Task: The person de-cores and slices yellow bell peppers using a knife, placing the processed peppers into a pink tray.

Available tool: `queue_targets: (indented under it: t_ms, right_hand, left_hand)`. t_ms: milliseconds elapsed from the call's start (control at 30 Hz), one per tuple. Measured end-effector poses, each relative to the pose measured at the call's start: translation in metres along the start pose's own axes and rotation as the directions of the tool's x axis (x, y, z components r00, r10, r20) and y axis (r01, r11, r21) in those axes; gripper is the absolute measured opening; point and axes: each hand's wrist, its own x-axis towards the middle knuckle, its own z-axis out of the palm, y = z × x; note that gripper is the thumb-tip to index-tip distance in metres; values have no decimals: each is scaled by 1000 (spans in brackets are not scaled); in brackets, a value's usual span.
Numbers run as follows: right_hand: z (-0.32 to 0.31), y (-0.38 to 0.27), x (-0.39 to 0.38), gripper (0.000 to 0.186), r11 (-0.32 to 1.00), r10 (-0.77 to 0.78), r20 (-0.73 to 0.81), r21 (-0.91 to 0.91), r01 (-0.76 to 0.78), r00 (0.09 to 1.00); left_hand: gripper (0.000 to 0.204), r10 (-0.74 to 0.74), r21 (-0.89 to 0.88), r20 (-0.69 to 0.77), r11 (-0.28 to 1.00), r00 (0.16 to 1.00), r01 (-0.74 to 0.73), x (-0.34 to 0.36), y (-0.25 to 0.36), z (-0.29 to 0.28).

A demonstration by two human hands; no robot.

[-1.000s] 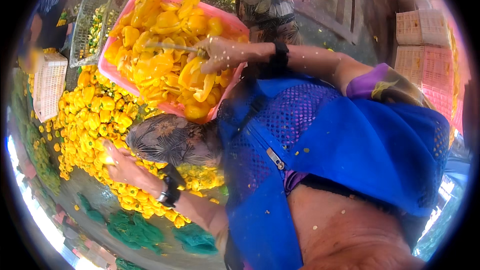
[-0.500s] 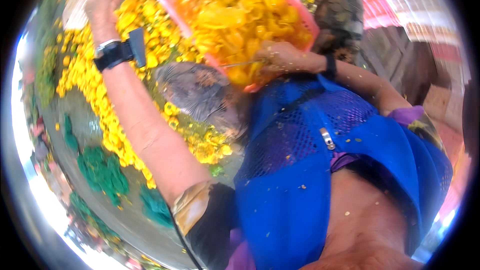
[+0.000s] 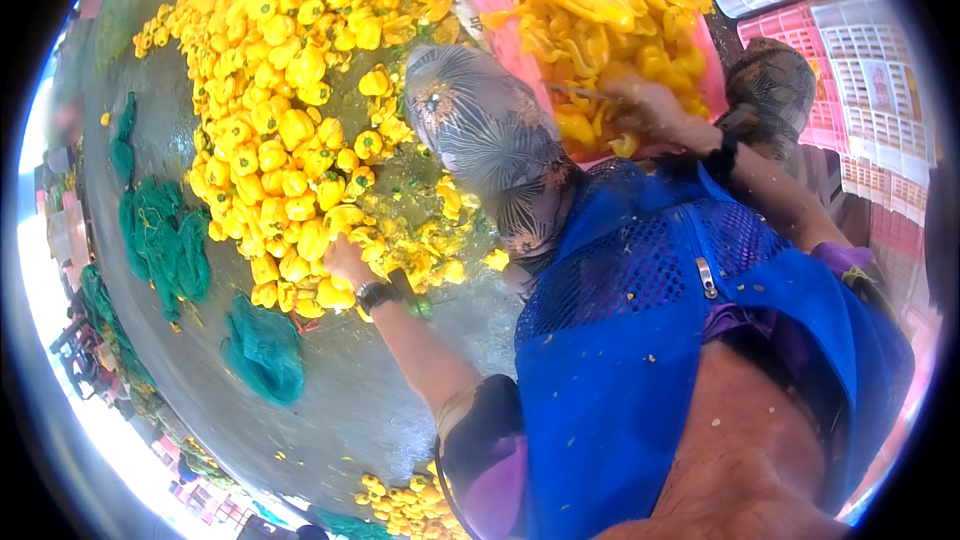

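Note:
My left hand (image 3: pixel 347 260) reaches down at the near edge of a spread heap of yellow bell peppers (image 3: pixel 270 155), its partly visible fingers stretched out and touching the peppers. A watch is on that wrist. My right hand (image 3: pixel 652 112), smeared by motion, is closed on a knife (image 3: pixel 578 92) whose thin blade points left. It is over a pink crate (image 3: pixel 712 50) filled with cut yellow pepper pieces (image 3: pixel 590 0). The crate stands between my knees. The knife's handle is hidden in my fist.
My patterned left knee (image 3: pixel 480 110) rises between the heap and the crate. Green net sacks (image 3: pixel 262 350) lie on the wet grey floor (image 3: pixel 330 420) at left. Pepper scraps (image 3: pixel 425 250) litter the floor beside my leg. White and pink crates (image 3: pixel 870 80) stand at far right.
My left hand has come back from the far upper left to the near edge of the heap. The view has shifted left. My right hand stays at the crate with the knife.

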Motion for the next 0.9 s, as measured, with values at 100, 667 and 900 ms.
queue_targets:
  t_ms: [100,667,900]
  right_hand:
    - [-23,-9,0,50,1000,-1,58,-10,2,998]
    - [-74,-58,8,32,818,485,69,317,-480,872]
    - [-76,-69,20,29,819,523,42,250,-516,851]
  left_hand:
    - [27,171,473,24,866,985,-162,51,-51,-31]
    - [74,-114,138,-91,982,989,126,141,-112,5]
    - [63,-264,43,-76,963,962,268,112,-76,25]
